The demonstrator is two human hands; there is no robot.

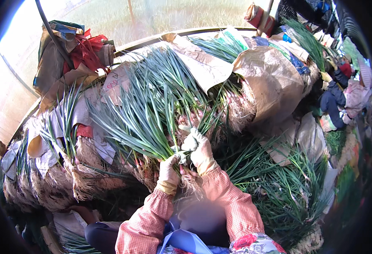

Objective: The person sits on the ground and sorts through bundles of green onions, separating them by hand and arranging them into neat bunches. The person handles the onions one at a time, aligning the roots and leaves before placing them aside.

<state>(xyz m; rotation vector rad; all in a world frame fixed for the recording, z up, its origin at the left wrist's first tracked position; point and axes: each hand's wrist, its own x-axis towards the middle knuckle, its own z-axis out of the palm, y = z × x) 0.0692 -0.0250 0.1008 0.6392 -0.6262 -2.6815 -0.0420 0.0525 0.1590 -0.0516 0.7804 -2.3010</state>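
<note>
Both hands wear pale gloves with yellowish cuffs. My left hand [169, 170] is closed around the lower stems of a bunch of green onion plants [141, 130], whose long leaves point up and left. Pinkish bulbs and pale roots [190, 184] hang below, between the wrists. My right hand [198, 147] is at the right side of the bunch's base, its fingers bent near a green shoot; whether it grips that shoot cannot be told. Behind the hands, more onion plants [170, 73] lie in a heap with their roots towards me.
Brown paper sheets [268, 79] cover parts of the long onion pile. Loose onion plants [284, 187] lie on the right. Sacks and red plastic [89, 50] stand at the upper left beside a pole. Another person [335, 95] sits at the far right, near an upright onion bunch [306, 43].
</note>
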